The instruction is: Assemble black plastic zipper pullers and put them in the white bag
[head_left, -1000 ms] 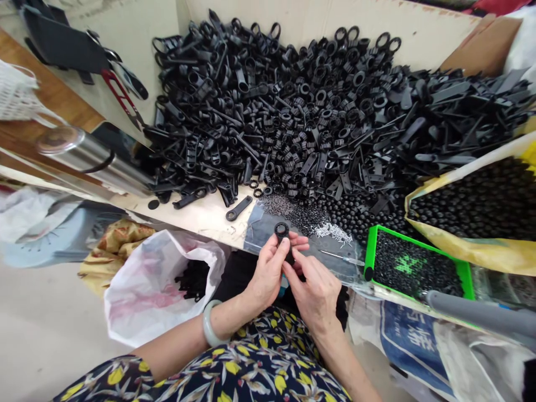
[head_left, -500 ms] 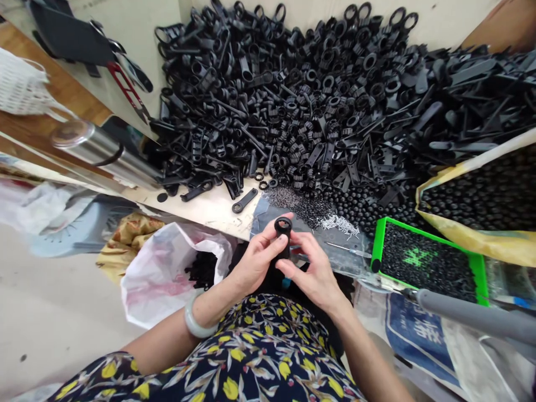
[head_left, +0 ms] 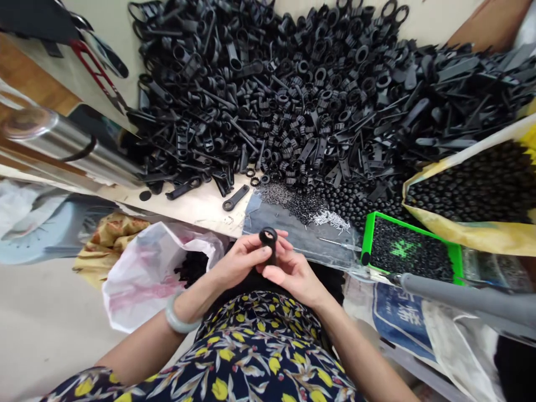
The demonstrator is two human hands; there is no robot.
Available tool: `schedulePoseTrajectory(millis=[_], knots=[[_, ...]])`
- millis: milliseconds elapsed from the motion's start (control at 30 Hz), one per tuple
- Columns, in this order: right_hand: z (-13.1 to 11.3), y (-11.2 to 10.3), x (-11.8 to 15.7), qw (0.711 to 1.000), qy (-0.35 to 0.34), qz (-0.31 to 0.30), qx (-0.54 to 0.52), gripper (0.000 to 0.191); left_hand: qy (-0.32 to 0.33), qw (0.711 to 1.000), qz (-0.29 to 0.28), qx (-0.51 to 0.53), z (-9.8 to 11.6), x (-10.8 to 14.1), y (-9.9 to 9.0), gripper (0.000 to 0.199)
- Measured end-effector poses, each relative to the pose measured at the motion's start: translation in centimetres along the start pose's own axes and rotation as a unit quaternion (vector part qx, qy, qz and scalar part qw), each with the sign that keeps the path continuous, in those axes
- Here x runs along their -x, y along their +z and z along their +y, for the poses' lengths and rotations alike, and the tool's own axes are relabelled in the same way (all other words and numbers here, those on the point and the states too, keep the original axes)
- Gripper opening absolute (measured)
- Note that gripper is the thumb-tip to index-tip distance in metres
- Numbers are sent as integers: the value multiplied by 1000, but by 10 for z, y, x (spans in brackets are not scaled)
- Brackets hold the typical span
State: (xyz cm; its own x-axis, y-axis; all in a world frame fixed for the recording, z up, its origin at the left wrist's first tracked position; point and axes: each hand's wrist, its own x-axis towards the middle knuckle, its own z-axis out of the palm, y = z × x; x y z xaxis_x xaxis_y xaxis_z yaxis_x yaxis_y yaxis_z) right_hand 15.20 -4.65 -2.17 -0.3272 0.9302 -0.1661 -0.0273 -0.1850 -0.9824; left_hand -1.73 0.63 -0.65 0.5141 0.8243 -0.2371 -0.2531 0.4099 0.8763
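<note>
My left hand and my right hand hold together, in a narrow grip, one black plastic ring-headed part, standing upright over my lap. On the blue woven sack are big white characters, but I cannot read them well. Compared to the earlier frame, the part stands more left in the view, and my hands are lower.

There was one left hand, one right hand, one black plastic ring, one green tray and one white plastic bag.
</note>
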Motion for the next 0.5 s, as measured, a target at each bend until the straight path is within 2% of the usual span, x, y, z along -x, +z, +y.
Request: schedulePoseTrajectory(millis=[67, 100, 167, 200, 233, 267, 333, 367, 433, 500], knots=[[1, -6, 1, 998, 22, -28, -53, 54, -12, 999, -53, -7, 3, -6, -10, 25], [1, -11, 1, 998, 18, -17, -50, 54, -14, 997, -69, -18, 4, -9, -16, 23], [2, -23, -4, 998, -17, 39, 42, 49, -5, 998, -59, -33, 5, -15, -25, 23], [3, -30, -7, 989, -43, 69, 126, 46, 12, 999, -27, -34, 6, -17, -29, 28], [4, -38, -10, 967, -71, 93, 225, 41, 42, 998, 18, -32, 6, -18, -33, 33], [5, -44, -14, 934, -98, 110, 325, 35, 79, 994, 71, -32, 6, -19, -36, 36], [9, -54, -20, 853, -142, 114, 490, 26, 145, 974, 160, -71, 7, -20, -39, 33], [12, -57, -22, 817, -157, 109, 544, 24, 166, 961, 187, -115, 7, -21, -39, 28], [16, -58, -24, 771, -173, 105, 603, 23, 185, 934, 192, -236, 6, -27, -36, 16], [18, -56, -23, 758, -174, 111, 619, 23, 207, 897, 157, -359, 5, -37, -31, 8]])
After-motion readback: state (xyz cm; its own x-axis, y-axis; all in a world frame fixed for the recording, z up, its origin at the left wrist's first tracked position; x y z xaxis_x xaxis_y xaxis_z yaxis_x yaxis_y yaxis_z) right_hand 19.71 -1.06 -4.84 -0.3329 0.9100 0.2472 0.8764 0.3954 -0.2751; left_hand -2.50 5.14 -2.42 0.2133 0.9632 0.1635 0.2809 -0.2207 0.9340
